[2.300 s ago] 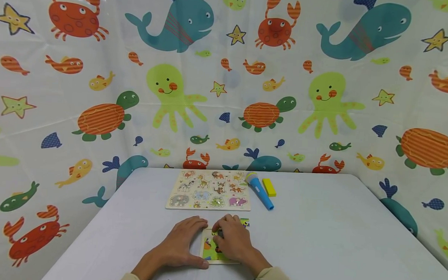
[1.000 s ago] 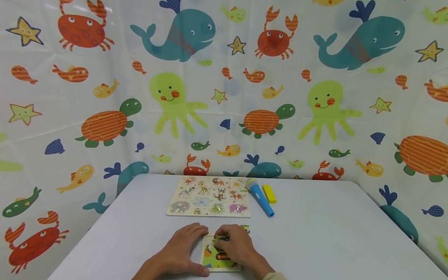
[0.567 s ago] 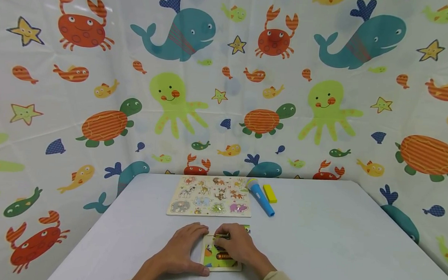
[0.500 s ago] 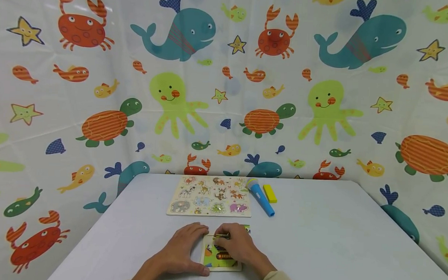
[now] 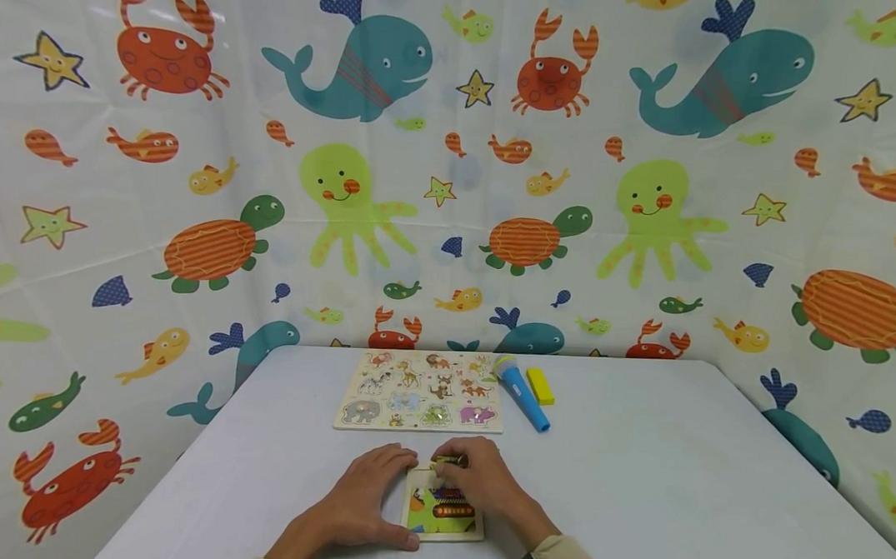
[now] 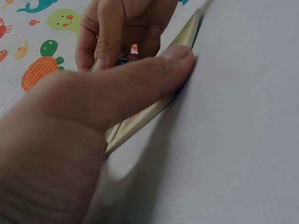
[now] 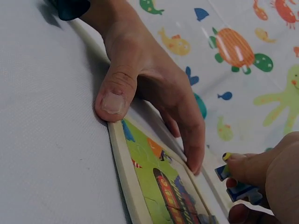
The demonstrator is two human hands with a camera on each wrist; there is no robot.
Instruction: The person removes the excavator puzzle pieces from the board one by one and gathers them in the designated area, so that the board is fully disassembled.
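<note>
A small wooden jigsaw puzzle (image 5: 441, 523) lies on the white table, showing a green picture with a tracked vehicle. Bare wood shows along its far part. My left hand (image 5: 363, 501) holds the frame at its left side, thumb on the near corner and fingertips at the far edge. Over the far right of the frame, my right hand (image 5: 480, 479) pinches a puzzle piece (image 5: 451, 461) between thumb and fingers. In the right wrist view that puzzle piece (image 7: 245, 192) has blue sides and is partly hidden by the fingers.
Behind the puzzle lies a larger wooden animal peg board (image 5: 419, 392). To its right are a blue toy microphone (image 5: 521, 395) and a yellow block (image 5: 540, 386). A sea-animal curtain (image 5: 450, 229) hangs behind the table (image 5: 635, 463).
My right hand has moved a little away from me with the piece, baring wood in the frame's far part. A green piece beyond the frame is now hidden. My left hand stays put.
</note>
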